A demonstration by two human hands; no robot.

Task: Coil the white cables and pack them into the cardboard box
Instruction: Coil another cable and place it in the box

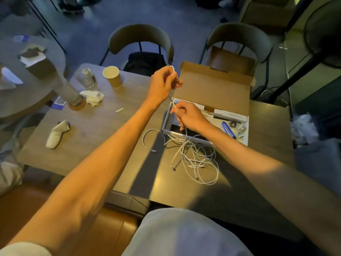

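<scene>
White cables (pixel 195 159) lie tangled (thin, looped) beside the cardboard box (pixel 212 89). We see the left hand (pixel 164 82) gripping a coil (pixel 172 68), the right hand (pixel 190 117) pinching its strand (pixel 171 101).

The left hand (pixel 162 84) hides most of a looped thin white cable (pixel 172 67). The right hand (pixel 190 117) covers part of the open brown cardboard box (pixel 212 89); its small contents (pixel 228 129), perhaps pens, are blurred.

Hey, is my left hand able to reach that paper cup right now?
Probably yes: the paper cup stands close beside the left hand with bare table between, though that hand holds a cable loop.
</scene>
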